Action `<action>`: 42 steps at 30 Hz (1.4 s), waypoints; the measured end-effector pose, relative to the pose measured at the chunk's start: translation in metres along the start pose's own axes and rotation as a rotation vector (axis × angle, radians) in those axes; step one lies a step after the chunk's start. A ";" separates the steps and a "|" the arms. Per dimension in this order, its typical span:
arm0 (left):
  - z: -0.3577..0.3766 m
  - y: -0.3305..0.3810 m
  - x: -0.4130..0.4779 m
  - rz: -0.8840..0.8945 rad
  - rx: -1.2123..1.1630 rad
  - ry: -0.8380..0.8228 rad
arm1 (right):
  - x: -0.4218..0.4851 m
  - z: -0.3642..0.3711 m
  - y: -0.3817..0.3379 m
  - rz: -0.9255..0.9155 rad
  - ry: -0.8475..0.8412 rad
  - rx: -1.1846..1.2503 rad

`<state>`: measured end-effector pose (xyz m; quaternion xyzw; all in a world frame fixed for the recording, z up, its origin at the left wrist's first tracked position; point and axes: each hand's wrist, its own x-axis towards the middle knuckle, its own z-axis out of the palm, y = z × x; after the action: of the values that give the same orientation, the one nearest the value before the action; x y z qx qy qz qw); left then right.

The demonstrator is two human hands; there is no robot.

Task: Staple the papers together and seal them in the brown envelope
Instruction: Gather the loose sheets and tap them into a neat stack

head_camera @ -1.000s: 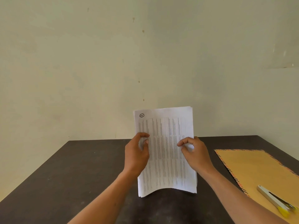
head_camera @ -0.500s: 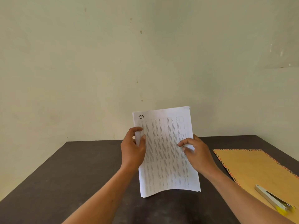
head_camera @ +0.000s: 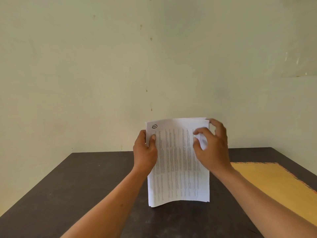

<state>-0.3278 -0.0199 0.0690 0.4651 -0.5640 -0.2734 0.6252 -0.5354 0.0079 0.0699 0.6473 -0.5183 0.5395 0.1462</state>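
1. The left hand (head_camera: 145, 152) is gripping the left edge of a stack of white printed paper sheets (head_camera: 178, 169). Its thumb is lying flat on the front face and its fingers are curling behind.
2. The right hand (head_camera: 212, 148) is hovering at the stack's upper right corner, half closed. Some fingers are curling in front of the sheets and one is reaching past the top edge. This hand is blurred, so I cannot tell whether it is actually clasping the paper.
3. The stack is standing upright on its bottom edge on a dark matte rectangular table (head_camera: 68, 194). The lower edge is bowing forward, and the sheet edges at the top right are sitting slightly fanned.
4. The front sheet is showing narrow columns of fine grey print, too small to read. A black hand-drawn oval mark (head_camera: 154, 126) is sitting in its upper left corner.
5. A flat brown paper envelope (head_camera: 274, 186) with a striped border is lying on the table, right of the stack and apart from it.
6. The tabletop is looking mottled and scuffed.
7. A pale painted wall (head_camera: 103, 66) with small drip stains is rising behind.
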 end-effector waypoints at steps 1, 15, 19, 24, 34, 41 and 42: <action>0.000 0.001 0.001 0.010 0.001 -0.003 | 0.013 -0.002 -0.010 -0.073 0.015 -0.007; -0.008 0.005 -0.012 0.066 -0.087 0.070 | 0.081 0.031 -0.080 -0.076 -0.538 0.116; -0.009 0.010 -0.009 0.084 -0.113 0.171 | 0.081 0.033 -0.078 -0.096 -0.513 0.140; -0.012 0.020 -0.003 0.065 -0.203 0.229 | 0.088 0.030 -0.082 -0.136 -0.464 0.148; -0.012 0.003 -0.008 0.058 -0.098 0.135 | 0.081 0.030 -0.074 -0.106 -0.485 0.128; -0.017 0.004 0.001 0.079 -0.020 0.004 | 0.085 0.025 -0.072 -0.103 -0.521 0.072; -0.017 0.003 0.000 0.075 -0.025 0.000 | 0.084 0.025 -0.071 -0.097 -0.523 0.067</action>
<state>-0.3121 -0.0141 0.0733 0.4357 -0.5776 -0.2570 0.6407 -0.4734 -0.0238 0.1579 0.7932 -0.4887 0.3631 0.0114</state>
